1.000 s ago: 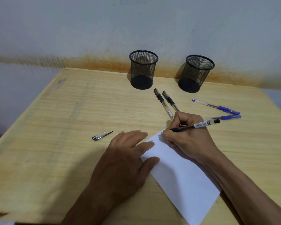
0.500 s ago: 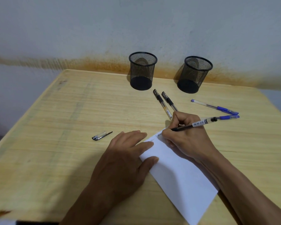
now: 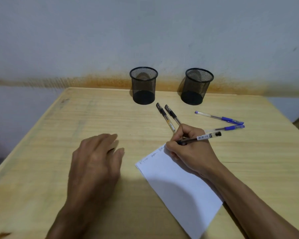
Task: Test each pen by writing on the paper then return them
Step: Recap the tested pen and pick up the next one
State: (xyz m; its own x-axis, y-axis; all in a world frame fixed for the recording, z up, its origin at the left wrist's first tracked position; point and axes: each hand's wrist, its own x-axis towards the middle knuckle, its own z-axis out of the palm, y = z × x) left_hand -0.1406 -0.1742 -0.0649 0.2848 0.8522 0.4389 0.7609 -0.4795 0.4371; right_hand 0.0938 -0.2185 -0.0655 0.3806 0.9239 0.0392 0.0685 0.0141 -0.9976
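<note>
Pen (image 3: 199,138) over paper (image 3: 179,183), wooden table (image 3: 41,161), stained wall (image 3: 93,40)

The tip of the black pen (image 3: 199,138) is hidden inside the right hand (image 3: 188,149), so whether it touches the paper (image 3: 178,185) cannot be told. The scribbles along the paper's far edge are too small to read. Beyond the paper, that hand covers the near end of one capped black pen (image 3: 172,114) and of a blue pen (image 3: 226,128). The paper's near corner is cut off by the bottom edge. The left hand (image 3: 95,163), left of the paper, is motion-blurred at its fingers.
</note>
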